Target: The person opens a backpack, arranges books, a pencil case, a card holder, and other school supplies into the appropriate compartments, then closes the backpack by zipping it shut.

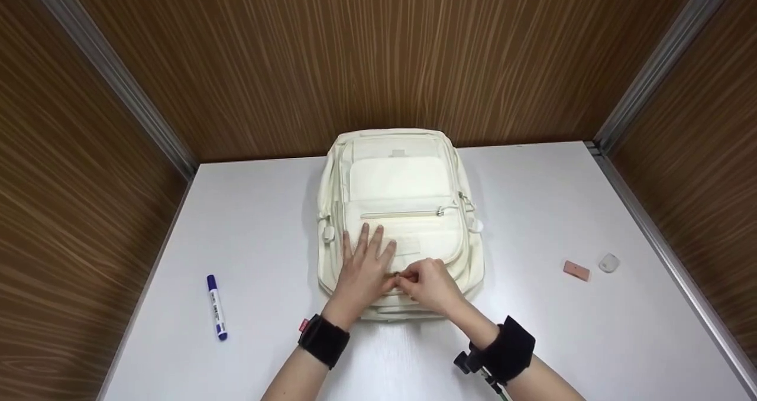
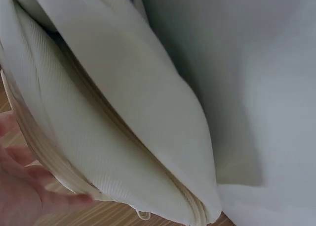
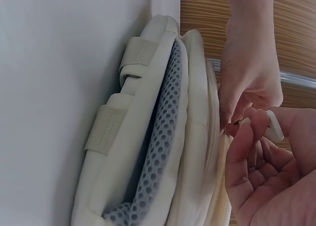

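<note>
A cream backpack [image 1: 399,179] lies front side up on the white table. My left hand [image 1: 358,274] rests on its front pocket with fingers spread, thumb close to the right fingertips. My right hand [image 1: 432,285] pinches a zipper pull [image 3: 275,127] with a whitish tab at the pocket's near edge. The right wrist view shows the pinching thumb and finger right at the zipper track, and the grey mesh lining [image 3: 160,137] on the bag's side. From the left wrist, the left hand [image 2: 22,186] shows beside the bag's zipped layers.
A blue-capped marker [image 1: 217,307] lies on the table to the left. At the right are a small pink block [image 1: 576,270] and a small pale grey rounded piece [image 1: 608,263]. Wood-grain panels [image 1: 378,52] enclose the table at the back and sides.
</note>
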A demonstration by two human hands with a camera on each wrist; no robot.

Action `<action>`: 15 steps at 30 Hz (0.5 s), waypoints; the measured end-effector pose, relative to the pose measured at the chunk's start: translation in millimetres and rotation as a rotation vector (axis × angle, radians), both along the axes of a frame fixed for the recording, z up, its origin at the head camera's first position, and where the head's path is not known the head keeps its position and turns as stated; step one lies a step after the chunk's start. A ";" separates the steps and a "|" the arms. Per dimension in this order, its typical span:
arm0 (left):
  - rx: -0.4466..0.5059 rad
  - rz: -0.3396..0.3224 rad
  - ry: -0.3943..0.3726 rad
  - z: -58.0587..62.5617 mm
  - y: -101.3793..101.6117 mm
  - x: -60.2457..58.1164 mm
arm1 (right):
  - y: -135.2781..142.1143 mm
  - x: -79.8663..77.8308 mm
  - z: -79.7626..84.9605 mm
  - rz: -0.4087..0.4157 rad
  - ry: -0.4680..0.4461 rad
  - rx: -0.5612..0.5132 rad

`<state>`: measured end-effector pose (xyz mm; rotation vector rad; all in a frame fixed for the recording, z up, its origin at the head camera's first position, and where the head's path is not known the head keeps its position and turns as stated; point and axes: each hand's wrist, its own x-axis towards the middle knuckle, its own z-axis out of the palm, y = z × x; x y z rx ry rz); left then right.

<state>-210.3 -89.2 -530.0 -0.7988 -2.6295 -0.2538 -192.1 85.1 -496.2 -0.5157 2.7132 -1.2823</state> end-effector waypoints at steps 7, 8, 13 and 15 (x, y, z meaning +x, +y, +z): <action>0.103 -0.207 0.191 2.4 10.0 5.5 | 3.1 3.5 10.3 0.060 0.034 0.024; 0.129 -0.217 0.177 2.2 9.8 6.0 | 4.4 3.7 11.2 0.083 0.023 0.014; 0.251 -0.227 0.053 4.3 6.3 8.1 | 14.7 -0.8 12.0 0.059 0.053 -0.024; 0.289 -0.214 0.016 6.8 5.5 8.7 | 19.9 -4.6 9.0 0.017 0.155 0.029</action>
